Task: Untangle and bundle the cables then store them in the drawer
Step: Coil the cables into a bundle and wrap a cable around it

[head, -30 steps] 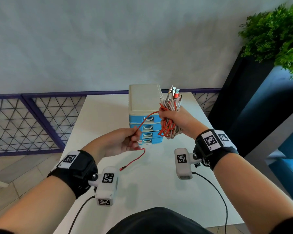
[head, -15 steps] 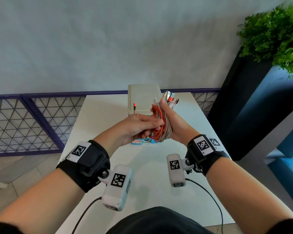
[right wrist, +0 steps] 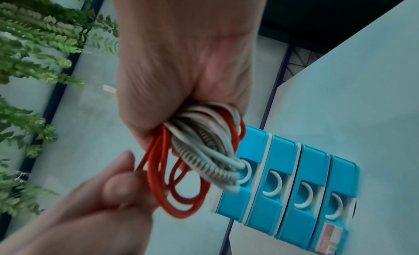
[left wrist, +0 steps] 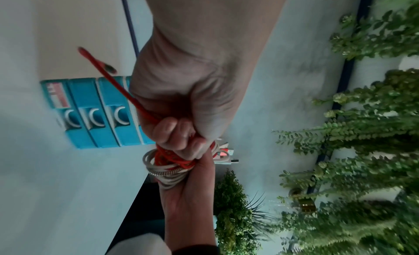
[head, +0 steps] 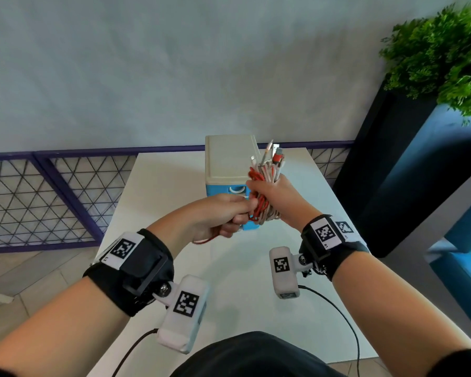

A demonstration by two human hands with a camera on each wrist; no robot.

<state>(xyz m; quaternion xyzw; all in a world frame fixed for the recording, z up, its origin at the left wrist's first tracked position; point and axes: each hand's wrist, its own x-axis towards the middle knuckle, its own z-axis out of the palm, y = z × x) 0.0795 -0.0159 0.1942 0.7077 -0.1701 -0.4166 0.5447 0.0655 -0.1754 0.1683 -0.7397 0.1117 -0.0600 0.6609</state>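
Midway above a white table (head: 174, 170), the right hand (head: 276, 198) clamps a bundle of looped white and red cables (head: 264, 186), plugs pointing up, while the left hand (head: 218, 216) pinches the loose red cable (left wrist: 127, 92) just beside it; a closed blue drawer unit (right wrist: 292, 180) stands beyond, far centre.

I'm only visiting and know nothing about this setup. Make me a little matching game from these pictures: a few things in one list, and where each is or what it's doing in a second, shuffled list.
Things:
1. right hand
2. left hand
3. drawer unit
4. plant

Places or states:
A. stands on the white table, drawers closed
B. grips the coiled cable bundle
C. up at the far right, off the table
D. pinches the loose red cable

Pairs: 1-B, 2-D, 3-A, 4-C
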